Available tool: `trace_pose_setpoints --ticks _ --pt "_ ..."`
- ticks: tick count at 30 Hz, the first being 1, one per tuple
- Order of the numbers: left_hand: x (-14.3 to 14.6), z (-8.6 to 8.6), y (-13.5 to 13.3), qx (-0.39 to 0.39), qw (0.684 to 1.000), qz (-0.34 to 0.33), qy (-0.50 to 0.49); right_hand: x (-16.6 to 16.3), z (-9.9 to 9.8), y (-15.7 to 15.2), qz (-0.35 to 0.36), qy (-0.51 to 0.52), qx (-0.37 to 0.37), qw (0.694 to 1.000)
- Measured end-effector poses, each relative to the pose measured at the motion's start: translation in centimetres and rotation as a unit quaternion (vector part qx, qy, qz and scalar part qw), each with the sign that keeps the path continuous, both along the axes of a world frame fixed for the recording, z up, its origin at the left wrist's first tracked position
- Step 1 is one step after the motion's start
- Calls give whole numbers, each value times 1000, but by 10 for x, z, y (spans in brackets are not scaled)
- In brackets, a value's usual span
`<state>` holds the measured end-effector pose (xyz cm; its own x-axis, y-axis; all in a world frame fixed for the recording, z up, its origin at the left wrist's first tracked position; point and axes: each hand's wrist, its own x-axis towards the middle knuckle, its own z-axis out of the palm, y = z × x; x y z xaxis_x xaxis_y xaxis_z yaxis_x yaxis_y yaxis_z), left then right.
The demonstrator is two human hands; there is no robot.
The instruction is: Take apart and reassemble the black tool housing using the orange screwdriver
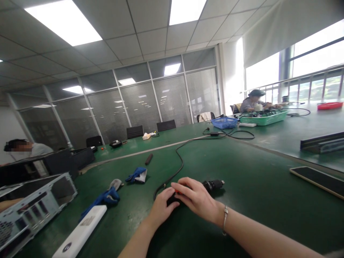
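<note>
A black corded electric drill lies low over the green table, its chuck pointing right. My left hand is closed around its rear end, close to where the cord leaves it. Over the middle of the drill rests my right hand, fingers curled on the body, where a small orange-red part shows. Both hands hide most of the drill. A bracelet circles my right wrist.
To the left are a white power bank-like bar, blue gloves and a metal computer case with another person's arm inside. A dark tablet-like panel lies right. Blue and green baskets stand farther back, near another person.
</note>
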<state>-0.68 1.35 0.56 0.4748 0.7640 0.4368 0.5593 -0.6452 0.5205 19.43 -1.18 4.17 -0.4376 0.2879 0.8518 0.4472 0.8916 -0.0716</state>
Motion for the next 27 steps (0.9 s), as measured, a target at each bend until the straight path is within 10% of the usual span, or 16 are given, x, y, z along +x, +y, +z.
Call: trace_pose_setpoints --ticks 27 --pt "-2 2 -2 -2 1000 -3 11 3 1 1 3 34 -71 997"
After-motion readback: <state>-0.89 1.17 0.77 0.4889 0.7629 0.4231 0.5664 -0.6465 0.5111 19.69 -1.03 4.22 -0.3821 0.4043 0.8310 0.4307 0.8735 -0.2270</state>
